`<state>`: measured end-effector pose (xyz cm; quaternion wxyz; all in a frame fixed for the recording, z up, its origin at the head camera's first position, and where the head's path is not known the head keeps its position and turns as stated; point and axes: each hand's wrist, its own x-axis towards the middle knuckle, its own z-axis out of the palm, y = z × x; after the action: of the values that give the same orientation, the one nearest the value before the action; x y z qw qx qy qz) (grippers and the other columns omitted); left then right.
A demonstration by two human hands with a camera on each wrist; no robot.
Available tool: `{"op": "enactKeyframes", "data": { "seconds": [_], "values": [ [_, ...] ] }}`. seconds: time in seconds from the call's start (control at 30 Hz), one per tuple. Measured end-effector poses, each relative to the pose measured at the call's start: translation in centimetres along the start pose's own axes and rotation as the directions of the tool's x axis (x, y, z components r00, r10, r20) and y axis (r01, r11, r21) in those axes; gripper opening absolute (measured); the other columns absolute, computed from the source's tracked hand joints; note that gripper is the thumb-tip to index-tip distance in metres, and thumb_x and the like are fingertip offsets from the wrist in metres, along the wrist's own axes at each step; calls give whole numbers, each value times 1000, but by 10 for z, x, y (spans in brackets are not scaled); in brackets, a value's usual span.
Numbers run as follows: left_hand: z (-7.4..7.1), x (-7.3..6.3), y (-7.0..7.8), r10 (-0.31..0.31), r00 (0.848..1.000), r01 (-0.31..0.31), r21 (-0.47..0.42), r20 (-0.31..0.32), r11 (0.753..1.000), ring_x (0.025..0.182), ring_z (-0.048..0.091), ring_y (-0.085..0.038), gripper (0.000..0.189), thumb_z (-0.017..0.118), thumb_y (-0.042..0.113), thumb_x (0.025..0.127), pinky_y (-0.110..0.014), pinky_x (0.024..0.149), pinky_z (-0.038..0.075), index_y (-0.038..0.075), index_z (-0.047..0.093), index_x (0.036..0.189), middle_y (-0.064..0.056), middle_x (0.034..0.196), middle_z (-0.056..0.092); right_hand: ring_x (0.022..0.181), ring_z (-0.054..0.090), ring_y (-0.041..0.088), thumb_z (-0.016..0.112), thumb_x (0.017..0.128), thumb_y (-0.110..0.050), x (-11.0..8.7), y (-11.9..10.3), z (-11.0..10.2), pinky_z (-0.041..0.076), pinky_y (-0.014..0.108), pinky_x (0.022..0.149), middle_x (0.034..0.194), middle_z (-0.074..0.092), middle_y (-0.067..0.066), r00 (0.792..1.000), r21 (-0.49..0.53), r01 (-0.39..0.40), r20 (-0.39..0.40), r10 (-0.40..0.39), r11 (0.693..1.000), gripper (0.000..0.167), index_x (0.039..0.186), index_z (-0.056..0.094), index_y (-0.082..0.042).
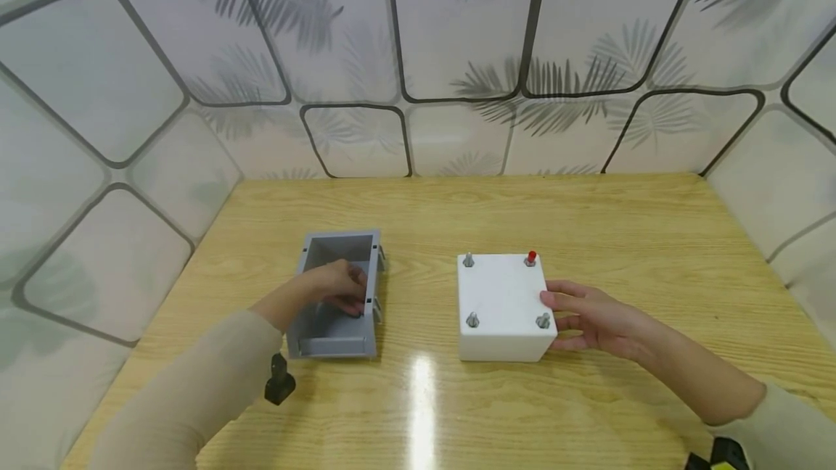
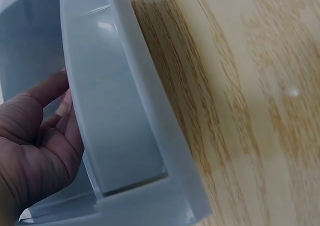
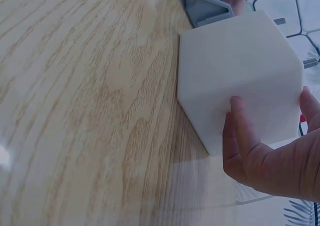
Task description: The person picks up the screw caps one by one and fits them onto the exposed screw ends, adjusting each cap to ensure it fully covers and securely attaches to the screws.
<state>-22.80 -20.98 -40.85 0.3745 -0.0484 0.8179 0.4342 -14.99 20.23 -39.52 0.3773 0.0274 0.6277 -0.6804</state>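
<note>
Bin [image 1: 329, 348] around left-hand grip [image 1: 339, 286], white block [image 1: 503, 292] against right-hand grip [image 1: 593, 319]

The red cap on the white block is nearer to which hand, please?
The right hand: it touches the white block on its right side, nearer the person than the red cap. The left hand is farther off, inside the gray bin left of the block.

Cannot read any text, label, brand, number or sign in any of the three views: not on the white box [image 1: 501, 292], not on the grey bin [image 1: 332, 347], not on the wooden table [image 1: 418, 220]. Can make out only lines and leaf shapes on the wall [image 1: 464, 27], without letters or numerals among them.
</note>
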Motion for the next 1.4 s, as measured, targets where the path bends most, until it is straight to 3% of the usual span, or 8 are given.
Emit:
{"op": "enactKeyframes", "data": {
  "seconds": [0.47, 0.87, 1.07, 1.23, 1.4],
  "values": [
    [0, -4, 1, 29, 999, -31, 68, 25, 997, 67, 67, -12, 21, 56, 3, 91, -30, 69, 59, -6, 56, 109, -11, 80, 69, 100, 62, 20, 53, 97, -32, 0, 0, 1, 54, 42, 88, 112, 58, 3, 1000, 5, 7, 11, -7, 1000, 70, 148, 14, -2],
    [-2, -3, -5, 60, 991, -65, 39, 120, 997, 66, 64, -10, 11, 54, 2, 90, -24, 66, 57, -3, 58, 98, -8, 77, 68, 100, 62, 18, 53, 97, -34, -2, -1, 3, 55, 42, 88, 112, 58, 2, 1000, 0, -4, -4, 4, 1000, 74, 149, 10, -3],
    [1, -6, -5, 42, 996, -45, 27, 73, 999, 66, 64, -10, 12, 53, 2, 91, -24, 66, 57, -4, 60, 99, -8, 78, 67, 101, 60, 19, 53, 97, -35, -2, -2, 5, 55, 42, 87, 115, 55, 3, 1000, -1, -14, -19, 14, 1000, 75, 149, 9, -4],
    [5, -7, -3, 39, 999, -39, -12, 26, 999, 67, 65, -11, 24, 54, 2, 90, -25, 69, 58, -9, 57, 111, -9, 80, 67, 103, 58, 21, 54, 96, -36, -3, -3, 7, 55, 42, 85, 121, 50, 5, 998, 17, -42, -48, 43, 999, 77, 151, 8, -7],
    [6, -11, -1, 76, 997, -76, -30, -23, 997, 68, 64, -12, 30, 52, 1, 91, -27, 71, 59, -14, 54, 117, -11, 82, 66, 103, 58, 21, 56, 95, -37, -3, -5, 10, 56, 42, 84, 120, 50, 4, 997, 31, -51, -61, 53, 998, 80, 151, 7, -7]
  ]
}}
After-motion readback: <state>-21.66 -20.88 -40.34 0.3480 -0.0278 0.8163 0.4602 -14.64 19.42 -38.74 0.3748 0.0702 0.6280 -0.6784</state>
